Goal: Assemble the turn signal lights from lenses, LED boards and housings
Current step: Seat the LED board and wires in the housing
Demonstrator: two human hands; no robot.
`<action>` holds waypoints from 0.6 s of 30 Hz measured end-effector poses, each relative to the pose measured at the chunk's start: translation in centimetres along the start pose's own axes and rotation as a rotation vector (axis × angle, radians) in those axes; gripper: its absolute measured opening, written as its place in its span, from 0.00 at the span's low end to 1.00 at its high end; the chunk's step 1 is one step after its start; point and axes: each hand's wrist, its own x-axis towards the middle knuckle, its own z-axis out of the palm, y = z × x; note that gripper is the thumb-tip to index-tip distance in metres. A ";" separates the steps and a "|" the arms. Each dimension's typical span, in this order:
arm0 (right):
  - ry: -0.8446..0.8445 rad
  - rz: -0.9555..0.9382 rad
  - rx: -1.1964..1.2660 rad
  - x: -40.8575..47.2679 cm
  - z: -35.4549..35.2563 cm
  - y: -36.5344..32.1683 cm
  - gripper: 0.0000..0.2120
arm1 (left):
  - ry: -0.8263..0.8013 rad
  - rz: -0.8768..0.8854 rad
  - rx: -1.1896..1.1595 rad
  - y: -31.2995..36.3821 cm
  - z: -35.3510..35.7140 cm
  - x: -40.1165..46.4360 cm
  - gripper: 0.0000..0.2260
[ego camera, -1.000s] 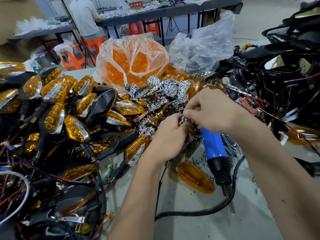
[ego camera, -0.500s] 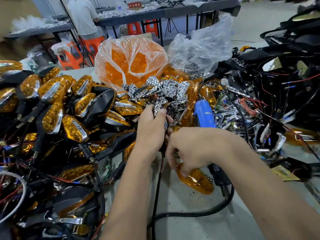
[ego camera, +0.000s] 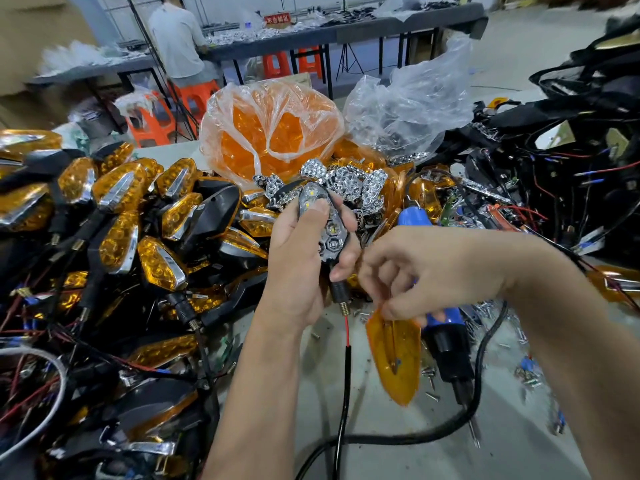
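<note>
My left hand (ego camera: 298,258) grips a black housing (ego camera: 327,226) fitted with a chrome LED reflector, thumb pressed on its face; a red and black wire hangs from its stem. Just to the right and lower, my right hand (ego camera: 415,271) pinches the top edge of a loose amber lens (ego camera: 393,355) that hangs over the table. The housing and the lens are apart. A heap of chrome reflectors (ego camera: 349,181) lies behind my hands.
Assembled amber lights with black housings (ego camera: 114,220) pile up on the left. A blue electric screwdriver (ego camera: 446,337) lies under my right hand with its black cord looping in front. Bags of amber lenses (ego camera: 270,133) stand behind, wired housings (ego camera: 554,174) tangle at right. Loose screws scatter about.
My left hand has lifted and turned the housing so its reflector faces me. My right hand has dropped to the amber lens and picked it up by its edge.
</note>
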 end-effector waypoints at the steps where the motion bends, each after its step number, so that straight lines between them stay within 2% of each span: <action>1: 0.014 -0.058 0.083 -0.5 -0.5 0.2 0.10 | 0.019 0.011 0.003 0.0 0.1 0.0 0.09; 4: 0.078 -0.299 0.270 -1.9 -1.3 0.7 0.21 | 0.148 0.006 0.007 -0.1 0.5 0.1 0.09; 5: 0.140 -0.384 0.333 -2.1 -1.5 0.7 0.21 | 0.209 -0.013 -0.013 -0.2 0.7 0.3 0.08; 6: 0.239 -0.453 0.408 -2.1 -1.6 0.6 0.18 | 0.275 -0.041 -0.036 -0.3 0.9 0.5 0.07; 8: 0.549 -0.508 0.524 -1.5 -1.7 0.5 0.13 | 0.394 -0.108 -0.089 -0.9 1.5 0.9 0.06; 10: 0.896 -0.429 0.547 -0.3 -1.7 0.5 0.13 | 0.449 -0.157 -0.176 -1.6 2.1 1.1 0.06; 11: 1.038 -0.359 0.525 0.3 -1.6 0.5 0.13 | 0.476 -0.183 -0.214 -2.1 2.4 1.2 0.06; 13: 1.199 -0.221 0.437 1.4 -1.2 0.6 0.14 | 0.533 -0.235 -0.286 -2.8 2.9 1.2 0.04; 16: 1.317 -0.135 0.059 2.5 0.5 0.6 0.12 | 0.564 -0.259 -0.334 -3.5 3.6 1.6 0.05; 18: 1.301 -0.149 -0.234 3.2 1.9 0.1 0.10 | 0.611 -0.278 -0.283 -3.6 3.7 1.7 0.03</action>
